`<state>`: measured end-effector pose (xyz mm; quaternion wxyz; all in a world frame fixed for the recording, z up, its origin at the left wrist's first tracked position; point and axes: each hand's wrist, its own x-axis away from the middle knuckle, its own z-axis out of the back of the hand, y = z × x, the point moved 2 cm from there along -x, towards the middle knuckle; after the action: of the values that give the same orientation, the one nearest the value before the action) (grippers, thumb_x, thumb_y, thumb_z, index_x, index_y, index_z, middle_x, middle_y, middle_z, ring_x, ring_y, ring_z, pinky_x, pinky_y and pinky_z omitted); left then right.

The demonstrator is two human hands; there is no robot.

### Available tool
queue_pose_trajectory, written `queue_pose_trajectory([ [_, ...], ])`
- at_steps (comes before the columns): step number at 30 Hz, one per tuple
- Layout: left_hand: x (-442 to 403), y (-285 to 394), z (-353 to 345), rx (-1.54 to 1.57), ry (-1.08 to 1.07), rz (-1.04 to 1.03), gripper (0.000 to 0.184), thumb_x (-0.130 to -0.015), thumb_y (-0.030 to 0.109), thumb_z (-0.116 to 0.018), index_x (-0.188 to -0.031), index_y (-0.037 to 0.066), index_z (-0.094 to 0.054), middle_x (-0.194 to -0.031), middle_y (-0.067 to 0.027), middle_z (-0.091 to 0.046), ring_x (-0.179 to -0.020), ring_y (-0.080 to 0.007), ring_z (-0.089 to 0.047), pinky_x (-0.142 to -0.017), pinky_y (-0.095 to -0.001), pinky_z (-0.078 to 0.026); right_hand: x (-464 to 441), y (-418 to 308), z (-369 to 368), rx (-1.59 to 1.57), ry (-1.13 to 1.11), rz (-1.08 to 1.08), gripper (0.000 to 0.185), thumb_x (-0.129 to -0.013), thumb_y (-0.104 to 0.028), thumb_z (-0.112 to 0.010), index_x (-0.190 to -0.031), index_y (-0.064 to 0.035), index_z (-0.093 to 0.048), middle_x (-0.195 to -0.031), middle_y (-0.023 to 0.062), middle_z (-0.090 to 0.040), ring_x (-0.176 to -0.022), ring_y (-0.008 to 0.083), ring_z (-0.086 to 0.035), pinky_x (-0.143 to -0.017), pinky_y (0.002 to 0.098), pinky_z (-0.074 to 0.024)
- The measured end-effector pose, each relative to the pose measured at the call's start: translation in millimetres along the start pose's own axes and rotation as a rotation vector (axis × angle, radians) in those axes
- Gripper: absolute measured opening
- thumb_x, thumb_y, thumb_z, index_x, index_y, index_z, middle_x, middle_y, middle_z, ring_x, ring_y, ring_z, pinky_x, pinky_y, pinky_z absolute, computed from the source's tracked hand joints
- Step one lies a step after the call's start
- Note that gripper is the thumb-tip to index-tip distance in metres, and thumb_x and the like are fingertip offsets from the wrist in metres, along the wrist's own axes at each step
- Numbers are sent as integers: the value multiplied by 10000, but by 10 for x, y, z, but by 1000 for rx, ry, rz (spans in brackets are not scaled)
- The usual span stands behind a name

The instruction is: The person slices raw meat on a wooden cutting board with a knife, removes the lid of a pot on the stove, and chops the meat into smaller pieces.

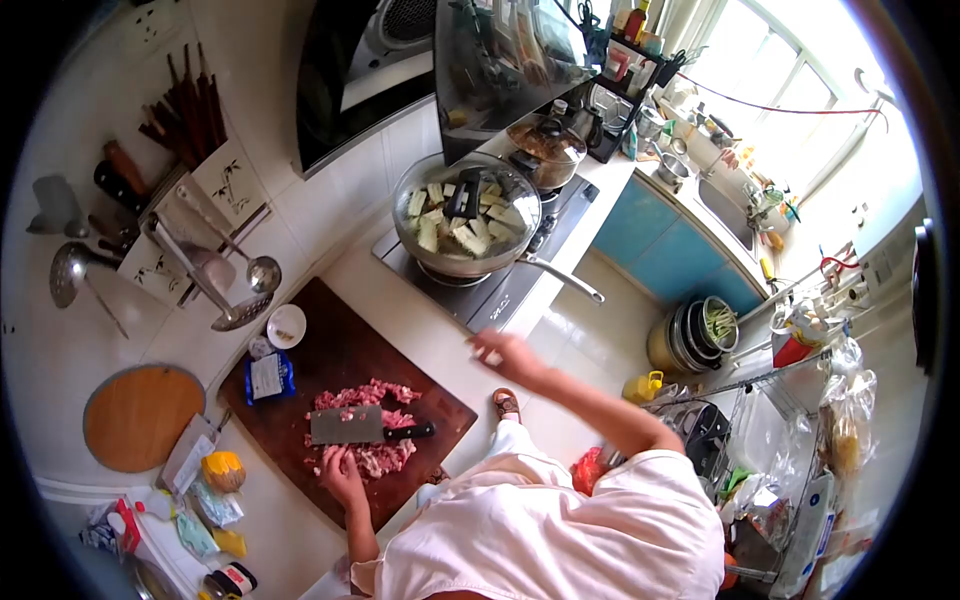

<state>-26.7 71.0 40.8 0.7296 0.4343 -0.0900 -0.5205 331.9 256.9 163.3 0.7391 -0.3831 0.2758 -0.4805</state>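
Observation:
Chopped raw meat (372,460) is spread over a dark cutting board (290,440). A cleaver (346,425) with a black handle lies flat on the meat, with no hand around its handle. My left hand (345,478) rests at the near edge of the meat, just below the blade, its fingers bent and slightly apart. Out over the floor, my right hand (503,353) hangs in the air with nothing visible in it, fingers loosely bent and apart. Beyond it, a lidded frying pan (465,262) holding pale, sliced pieces stands on the stove, its long handle (563,277) pointing toward the floor side.
A white bowl (286,326) and a blue packet (269,377) sit at the board's far-left corner. Ladles (263,274) and knives hang on the left wall. A lidded pot (546,150) stands behind the pan. Stacked basins (690,340) and a wire rack (745,430) are at right.

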Motion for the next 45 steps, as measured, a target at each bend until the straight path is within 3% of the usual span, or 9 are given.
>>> queue_pose_trajectory([
  [1, -32, 9, -15, -57, 3, 3, 116, -820, 59, -632, -921, 4, -650, -1030, -132, -627, -984, -300, -583, -880, -399, -469, -94, 140, 416, 28, 80, 133, 221, -795, -18, -639, -1015, -40, -620, -882, 78, -633, -704, 164, -615, -637, 283, -521],
  [3, -86, -60, -123, 7, 55, 61, 145, -823, 54, -630, -958, 1, -640, -1039, -134, -626, -982, -294, -585, -877, -390, -471, -376, 479, 1196, -1037, 171, -301, 165, -807, 18, -614, -966, -21, -629, -822, 34, -638, -671, 139, -612, -605, 290, -521],
  [5, -186, 88, -201, 14, 65, 178, 177, -852, 64, -616, -1021, 12, -628, -1065, -135, -625, -1005, -285, -583, -875, -366, -473, -667, 705, 1970, -11, 304, 202, 106, -827, 16, -597, -922, -13, -635, -788, 17, -634, -692, 127, -630, -590, 291, -516],
  [12, -332, 366, -1057, 309, 489, 410, 226, -917, 100, -569, -1109, -16, -597, -1114, -129, -629, -1025, -205, -591, -913, -312, -468, -2546, 2004, 3920, 443, 482, 147, 163, -825, -179, -619, -946, -70, -628, -800, 88, -662, -728, 212, -666, -625, 326, -502],
  [15, -217, 890, -1489, 365, 626, 516, 226, -912, 103, -579, -1103, -15, -601, -1119, -120, -630, -1037, -200, -587, -930, -305, -450, -3309, 2491, 4304, 537, 463, 94, 305, -786, -229, -648, -1057, -96, -600, -984, 159, -649, -938, 357, -605, -802, 425, -475],
  [25, 340, 2052, -1923, 437, 890, 641, 254, -885, 161, -616, -1099, 25, -623, -1090, -59, -645, -1003, -158, -575, -880, -272, -428, -4508, 2979, 4574, 550, -66, 337, 246, -783, -228, -665, -933, -34, -638, -808, 167, -645, -784, 333, -628, -696, 409, -477],
  [31, 488, 2336, -2128, 430, 973, 686, 232, -868, 177, -621, -1071, 67, -640, -1064, -29, -656, -983, -141, -570, -856, -279, -407, -4408, 2602, 5254, 176, 303, 561, 223, -796, -197, -657, -947, -34, -671, -881, 178, -668, -772, 298, -650, -695, 380, -486],
  [35, 600, 2414, -2240, 460, 963, 682, 248, -875, 192, -607, -1084, 60, -632, -1088, -46, -647, -1006, -153, -569, -873, -289, -406, -4386, 2799, 5910, 324, 290, 220, 227, -800, -183, -649, -948, -13, -673, -879, 176, -674, -757, 286, -655, -689, 376, -487],
  [45, 613, 2421, -2314, 485, 990, 694, 249, -879, 179, -608, -1096, 58, -623, -1083, -48, -645, -1008, -149, -571, -888, -286, -410, -4142, 3471, 6714, 537, 437, 202, 214, -776, -236, -677, -862, -43, -641, -778, 145, -658, -749, 311, -638, -681, 389, -488],
])
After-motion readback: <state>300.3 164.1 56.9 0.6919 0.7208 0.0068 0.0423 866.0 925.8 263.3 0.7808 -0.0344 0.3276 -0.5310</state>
